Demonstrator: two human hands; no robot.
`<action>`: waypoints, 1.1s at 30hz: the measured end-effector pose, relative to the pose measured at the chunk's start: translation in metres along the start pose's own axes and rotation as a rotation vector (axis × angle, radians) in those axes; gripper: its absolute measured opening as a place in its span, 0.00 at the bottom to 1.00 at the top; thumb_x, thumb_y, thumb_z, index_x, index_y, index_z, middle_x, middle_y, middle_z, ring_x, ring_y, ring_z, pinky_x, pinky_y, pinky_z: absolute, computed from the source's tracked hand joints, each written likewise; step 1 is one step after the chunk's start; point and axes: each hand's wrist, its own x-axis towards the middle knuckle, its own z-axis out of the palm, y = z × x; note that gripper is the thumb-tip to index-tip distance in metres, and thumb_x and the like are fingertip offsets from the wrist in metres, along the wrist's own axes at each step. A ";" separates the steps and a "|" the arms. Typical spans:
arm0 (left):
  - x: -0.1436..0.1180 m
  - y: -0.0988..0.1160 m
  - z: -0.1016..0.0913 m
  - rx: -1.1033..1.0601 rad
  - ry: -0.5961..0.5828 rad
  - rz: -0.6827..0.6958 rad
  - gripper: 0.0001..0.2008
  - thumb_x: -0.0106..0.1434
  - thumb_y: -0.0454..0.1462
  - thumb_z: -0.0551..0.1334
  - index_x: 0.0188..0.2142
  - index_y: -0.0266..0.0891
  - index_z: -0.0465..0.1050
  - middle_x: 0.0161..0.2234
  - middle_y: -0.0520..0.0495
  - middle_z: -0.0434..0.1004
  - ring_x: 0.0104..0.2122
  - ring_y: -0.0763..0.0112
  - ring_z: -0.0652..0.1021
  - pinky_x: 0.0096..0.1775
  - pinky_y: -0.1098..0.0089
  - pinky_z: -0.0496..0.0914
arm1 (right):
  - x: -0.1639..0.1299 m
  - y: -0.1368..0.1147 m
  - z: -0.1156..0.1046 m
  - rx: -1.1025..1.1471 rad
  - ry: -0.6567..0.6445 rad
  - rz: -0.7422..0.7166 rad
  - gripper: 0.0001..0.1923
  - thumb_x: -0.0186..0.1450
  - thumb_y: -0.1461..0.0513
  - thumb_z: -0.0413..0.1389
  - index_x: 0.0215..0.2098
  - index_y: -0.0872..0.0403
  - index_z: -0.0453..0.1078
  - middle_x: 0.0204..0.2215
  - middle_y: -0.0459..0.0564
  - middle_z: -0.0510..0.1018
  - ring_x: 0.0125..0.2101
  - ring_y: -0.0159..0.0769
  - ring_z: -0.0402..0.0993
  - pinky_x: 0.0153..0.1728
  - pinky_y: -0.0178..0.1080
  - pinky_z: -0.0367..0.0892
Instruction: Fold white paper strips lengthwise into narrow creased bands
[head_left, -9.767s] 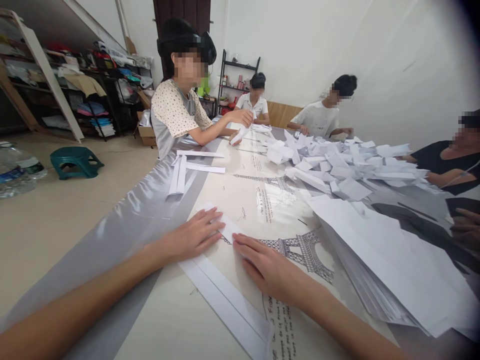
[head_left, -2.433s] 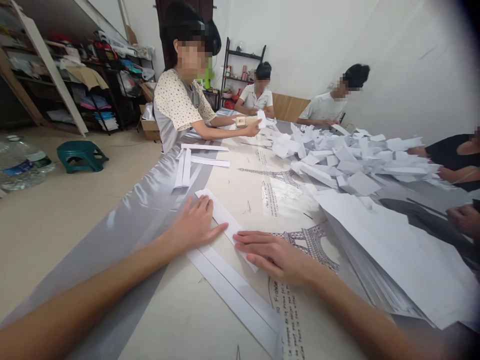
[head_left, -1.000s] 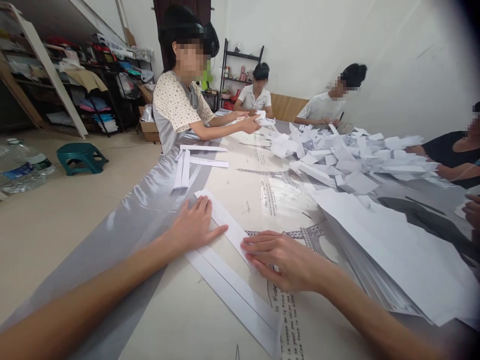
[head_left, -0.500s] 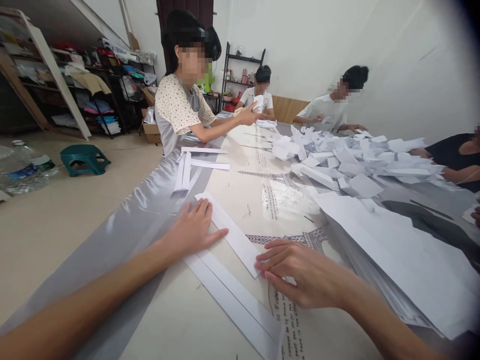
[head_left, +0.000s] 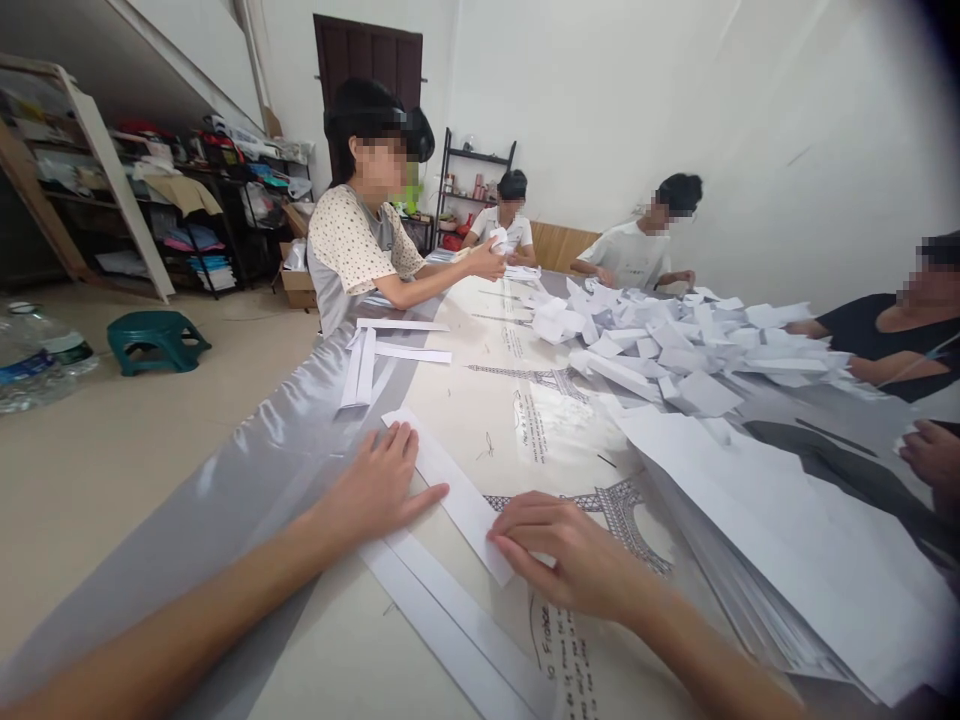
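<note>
White paper strip [head_left: 450, 487], left hand [head_left: 373, 490] flat, right hand [head_left: 570, 553] pinching end.

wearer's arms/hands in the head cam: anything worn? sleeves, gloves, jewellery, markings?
Nothing worn that shows. The left hand and right hand are bare: no gloves, no rings visible, no watch or band at either wrist. Both forearms are bare for all of their length in frame, with no sleeve edge in view. Slim fingers, short unpainted nails as far as can be made out. No marks or tattoos visible.

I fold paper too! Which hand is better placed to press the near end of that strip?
Probably the right hand: its fingertips touch the folded strip there, while the left hand lies flat farther up.
</note>
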 end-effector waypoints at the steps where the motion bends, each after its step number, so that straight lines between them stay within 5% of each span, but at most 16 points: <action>1: -0.001 0.002 0.000 -0.004 0.003 0.001 0.40 0.71 0.60 0.50 0.62 0.25 0.66 0.63 0.23 0.67 0.64 0.39 0.67 0.60 0.47 0.62 | 0.002 0.003 0.007 0.030 0.051 0.022 0.15 0.75 0.64 0.49 0.44 0.52 0.79 0.40 0.51 0.85 0.44 0.41 0.81 0.49 0.47 0.77; 4: -0.005 0.011 0.002 -0.037 0.024 0.032 0.39 0.71 0.59 0.49 0.63 0.27 0.65 0.64 0.25 0.66 0.65 0.40 0.66 0.61 0.46 0.61 | 0.006 0.009 0.024 0.047 0.063 0.054 0.20 0.74 0.67 0.48 0.61 0.52 0.71 0.56 0.53 0.79 0.60 0.43 0.71 0.59 0.52 0.72; 11: -0.011 0.028 0.002 -0.110 0.010 0.083 0.41 0.71 0.60 0.47 0.64 0.26 0.65 0.66 0.27 0.64 0.66 0.41 0.64 0.62 0.44 0.60 | 0.009 0.021 0.042 -0.075 0.012 0.092 0.26 0.73 0.70 0.44 0.68 0.52 0.61 0.66 0.52 0.68 0.68 0.44 0.58 0.65 0.54 0.65; 33: -0.006 0.039 0.008 -0.112 0.032 0.056 0.44 0.70 0.63 0.47 0.64 0.26 0.66 0.66 0.26 0.64 0.66 0.40 0.64 0.63 0.40 0.59 | 0.025 0.023 0.032 -0.235 -0.051 0.094 0.24 0.65 0.77 0.48 0.55 0.58 0.72 0.57 0.58 0.75 0.56 0.46 0.72 0.54 0.50 0.73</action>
